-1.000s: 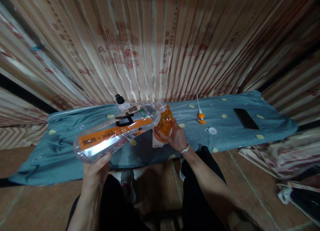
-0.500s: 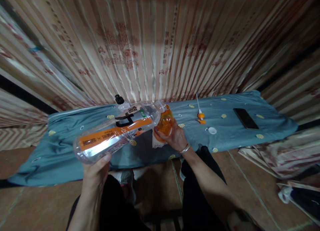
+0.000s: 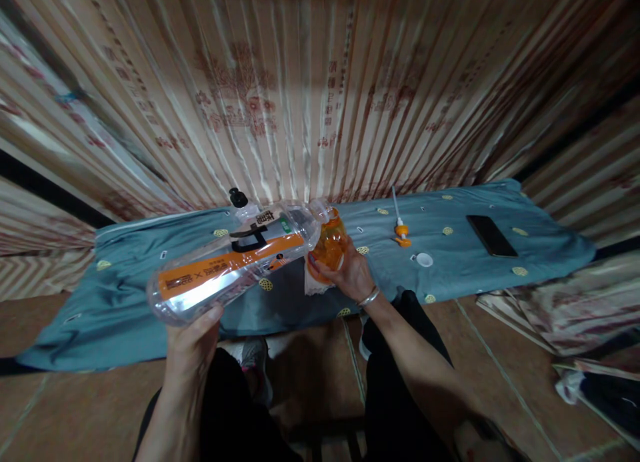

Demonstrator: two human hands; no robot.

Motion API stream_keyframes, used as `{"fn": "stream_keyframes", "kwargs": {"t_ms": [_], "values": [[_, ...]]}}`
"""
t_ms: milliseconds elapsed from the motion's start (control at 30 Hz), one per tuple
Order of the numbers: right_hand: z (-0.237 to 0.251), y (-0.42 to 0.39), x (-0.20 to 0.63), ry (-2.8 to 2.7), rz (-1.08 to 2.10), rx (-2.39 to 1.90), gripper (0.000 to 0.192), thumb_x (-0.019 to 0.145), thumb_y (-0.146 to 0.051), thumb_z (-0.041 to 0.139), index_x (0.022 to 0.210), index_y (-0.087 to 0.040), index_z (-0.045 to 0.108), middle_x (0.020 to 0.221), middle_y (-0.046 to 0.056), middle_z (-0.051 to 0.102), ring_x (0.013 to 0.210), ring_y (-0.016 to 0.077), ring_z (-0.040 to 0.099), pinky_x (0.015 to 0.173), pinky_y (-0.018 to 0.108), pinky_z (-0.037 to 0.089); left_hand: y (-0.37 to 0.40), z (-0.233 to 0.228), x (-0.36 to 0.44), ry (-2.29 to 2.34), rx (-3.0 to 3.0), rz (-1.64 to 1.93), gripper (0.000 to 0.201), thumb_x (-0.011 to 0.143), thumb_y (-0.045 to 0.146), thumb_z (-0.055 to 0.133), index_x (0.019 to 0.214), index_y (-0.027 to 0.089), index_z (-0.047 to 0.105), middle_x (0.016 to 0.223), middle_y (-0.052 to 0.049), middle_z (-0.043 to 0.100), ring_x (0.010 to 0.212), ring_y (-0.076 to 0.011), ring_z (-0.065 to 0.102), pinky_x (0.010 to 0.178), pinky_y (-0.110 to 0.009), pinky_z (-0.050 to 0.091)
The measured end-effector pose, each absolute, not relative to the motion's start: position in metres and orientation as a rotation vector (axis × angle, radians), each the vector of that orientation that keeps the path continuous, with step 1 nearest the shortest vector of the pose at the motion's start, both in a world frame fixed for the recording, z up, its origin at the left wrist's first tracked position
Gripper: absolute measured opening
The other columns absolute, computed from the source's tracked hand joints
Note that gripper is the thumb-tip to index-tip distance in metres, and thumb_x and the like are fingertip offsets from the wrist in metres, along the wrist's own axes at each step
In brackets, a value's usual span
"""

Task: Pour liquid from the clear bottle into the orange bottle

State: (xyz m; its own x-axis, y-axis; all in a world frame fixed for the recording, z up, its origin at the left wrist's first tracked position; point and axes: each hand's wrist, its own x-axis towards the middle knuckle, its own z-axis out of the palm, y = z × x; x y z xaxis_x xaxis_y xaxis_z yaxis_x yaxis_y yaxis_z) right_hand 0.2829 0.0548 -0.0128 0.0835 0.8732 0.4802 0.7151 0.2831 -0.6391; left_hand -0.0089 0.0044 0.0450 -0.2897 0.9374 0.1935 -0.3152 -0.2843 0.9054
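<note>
My left hand (image 3: 195, 335) is closed around the lower end of a large clear plastic bottle (image 3: 235, 269) with an orange and silver label. The bottle lies tilted, its neck up to the right at the mouth of a small orange see-through bottle (image 3: 330, 245). My right hand (image 3: 350, 275) is wrapped round that orange bottle, which stands over a white tissue (image 3: 315, 287) on the cloth. Whether liquid runs between the two mouths I cannot tell. To the right lies an orange pump head (image 3: 401, 232) with a pale tube, near a round white cap (image 3: 425, 260).
A teal cloth with yellow patterns (image 3: 135, 282) covers the long narrow table. Behind the clear bottle stands another bottle with a black top (image 3: 239, 199). A black phone (image 3: 491, 236) lies at the right. Pleated curtains (image 3: 300, 82) hang close behind the table.
Almost nothing differs. Both hands keep their hold, and the two bottles stay mouth to mouth in nearly the same position.
</note>
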Motion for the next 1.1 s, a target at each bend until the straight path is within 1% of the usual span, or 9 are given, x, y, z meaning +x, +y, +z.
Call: {"fn": "stream_keyframes", "kwargs": {"t_ms": [100,300,367,467,567,667,867,1000,1100], "values": [[-0.012,0.054,0.283,-1.658,0.232,-1.481,0.071,0.081,-0.05,0.083,0.138,-0.019,0.055,0.116,0.016,0.082,0.1,0.034,0.082,0.085,0.045,0.068,0.005,0.045,-0.009,0.999,0.965,1.727,0.068,0.052,0.027,0.101,0.117,0.028,0.081,0.12,-0.005,0.079,0.12,-0.0348,0.07,0.112,-0.053,0.055],[-0.013,0.055,0.283,-1.67,0.211,-1.473,0.071,0.081,-0.05,0.082,0.136,-0.017,0.054,0.112,0.017,0.083,0.096,0.0348,0.083,0.082,0.045,0.068,0.003,0.049,-0.004,1.03,0.925,1.731,0.065,0.049,0.028,0.101,0.111,0.031,0.082,0.115,-0.003,0.079,0.12,-0.0324,0.069,0.111,-0.05,0.055],[-0.014,0.056,0.283,-1.675,0.196,-1.468,0.07,0.081,-0.051,0.082,0.136,-0.018,0.054,0.112,0.016,0.083,0.096,0.0347,0.083,0.081,0.044,0.068,0.001,0.054,0.001,1.053,0.898,1.761,0.065,0.047,0.032,0.102,0.109,0.029,0.083,0.112,-0.004,0.079,0.12,-0.0324,0.068,0.112,-0.048,0.054],[-0.013,0.056,0.283,-1.676,0.188,-1.477,0.071,0.081,-0.053,0.082,0.136,-0.018,0.055,0.111,0.016,0.083,0.095,0.0343,0.083,0.081,0.044,0.068,0.0,0.06,0.008,1.073,0.891,1.77,0.064,0.043,0.035,0.103,0.103,0.027,0.083,0.108,-0.005,0.08,0.122,-0.0354,0.068,0.113,-0.051,0.053],[-0.012,0.055,0.282,-1.681,0.195,-1.499,0.071,0.081,-0.054,0.082,0.136,-0.018,0.055,0.112,0.016,0.082,0.095,0.0341,0.082,0.081,0.044,0.067,-0.001,0.063,0.011,1.094,0.905,1.754,0.059,0.045,0.037,0.102,0.1,0.026,0.083,0.112,-0.007,0.08,0.125,-0.0386,0.067,0.116,-0.056,0.05],[-0.011,0.054,0.282,-1.692,0.187,-1.52,0.072,0.082,-0.057,0.081,0.137,-0.019,0.055,0.112,0.016,0.082,0.096,0.0346,0.082,0.081,0.044,0.067,-0.001,0.063,0.012,1.115,0.903,1.749,0.059,0.043,0.039,0.102,0.097,0.025,0.083,0.117,-0.008,0.08,0.13,-0.0404,0.064,0.118,-0.057,0.048],[-0.011,0.055,0.283,-1.69,0.22,-1.509,0.072,0.082,-0.054,0.081,0.139,-0.019,0.053,0.115,0.017,0.081,0.098,0.0349,0.082,0.083,0.046,0.067,0.001,0.06,0.01,1.109,0.896,1.746,0.064,0.043,0.039,0.102,0.102,0.025,0.082,0.116,-0.009,0.079,0.129,-0.0409,0.065,0.116,-0.056,0.05],[-0.01,0.054,0.283,-1.674,0.269,-1.513,0.072,0.081,-0.05,0.082,0.139,-0.018,0.053,0.115,0.017,0.082,0.099,0.0353,0.082,0.084,0.046,0.067,0.003,0.052,0.001,1.077,0.919,1.698,0.068,0.047,0.032,0.102,0.112,0.029,0.081,0.12,-0.005,0.079,0.127,-0.0366,0.066,0.114,-0.052,0.052],[-0.009,0.055,0.283,-1.668,0.296,-1.51,0.073,0.079,-0.048,0.083,0.139,-0.018,0.053,0.113,0.016,0.082,0.098,0.0356,0.082,0.084,0.047,0.067,0.003,0.048,-0.002,1.055,0.943,1.703,0.067,0.05,0.032,0.101,0.113,0.027,0.079,0.12,-0.007,0.079,0.126,-0.0373,0.067,0.113,-0.053,0.053]]}}
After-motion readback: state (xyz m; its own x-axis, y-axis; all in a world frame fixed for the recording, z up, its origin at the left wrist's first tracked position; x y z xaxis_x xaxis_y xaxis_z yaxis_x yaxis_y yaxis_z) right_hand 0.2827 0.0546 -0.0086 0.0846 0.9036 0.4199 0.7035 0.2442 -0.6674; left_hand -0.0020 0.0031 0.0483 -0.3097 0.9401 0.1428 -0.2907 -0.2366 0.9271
